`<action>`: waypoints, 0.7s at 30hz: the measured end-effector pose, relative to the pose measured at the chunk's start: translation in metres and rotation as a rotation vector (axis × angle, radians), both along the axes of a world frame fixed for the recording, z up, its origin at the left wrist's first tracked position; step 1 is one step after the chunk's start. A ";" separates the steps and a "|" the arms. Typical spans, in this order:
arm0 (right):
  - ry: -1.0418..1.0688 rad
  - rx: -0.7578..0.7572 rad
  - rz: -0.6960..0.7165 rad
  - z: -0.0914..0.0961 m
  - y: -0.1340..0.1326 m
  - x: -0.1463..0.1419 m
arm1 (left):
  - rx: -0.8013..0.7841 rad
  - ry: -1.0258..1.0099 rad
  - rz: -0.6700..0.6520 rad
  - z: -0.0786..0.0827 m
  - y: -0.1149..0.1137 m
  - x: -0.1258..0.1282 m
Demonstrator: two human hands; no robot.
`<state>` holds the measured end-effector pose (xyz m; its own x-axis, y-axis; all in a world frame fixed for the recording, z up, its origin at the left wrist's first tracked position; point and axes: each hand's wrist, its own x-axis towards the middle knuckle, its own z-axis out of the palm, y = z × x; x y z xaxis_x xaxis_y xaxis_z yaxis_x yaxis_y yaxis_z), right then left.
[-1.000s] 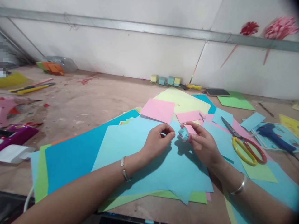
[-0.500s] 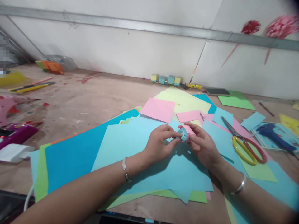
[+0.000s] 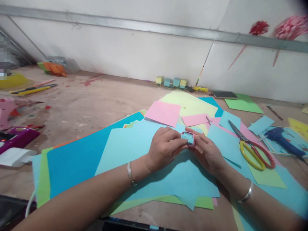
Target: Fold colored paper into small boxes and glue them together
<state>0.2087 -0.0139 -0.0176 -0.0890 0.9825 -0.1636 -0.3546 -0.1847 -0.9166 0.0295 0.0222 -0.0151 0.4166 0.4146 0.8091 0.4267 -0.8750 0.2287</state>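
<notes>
A small folded piece of light blue and pink paper [image 3: 189, 138] is pinched between both my hands above a large light blue sheet [image 3: 134, 150]. My left hand [image 3: 163, 148] is curled, its fingertips closed on the left side of the piece. On the right side my right hand [image 3: 207, 153] grips it with thumb and fingers. Each wrist wears a silver bangle. Most of the folded piece is covered by my fingers.
Coloured paper sheets lie spread over the wooden table [image 3: 91, 102]. Scissors with yellow and red handles [image 3: 252, 149] lie to the right, with a blue glue gun [image 3: 281, 139] beyond. Small paper cubes [image 3: 170, 82] sit by the wall. A purple tool [image 3: 16, 137] lies far left.
My left hand moved right from beside the folded piece and closed on it. Both hands came together and lowered slightly toward the blue sheet.
</notes>
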 end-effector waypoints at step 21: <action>-0.374 0.156 -0.201 0.097 0.076 0.014 | -0.284 0.344 -0.274 -0.014 -0.016 0.013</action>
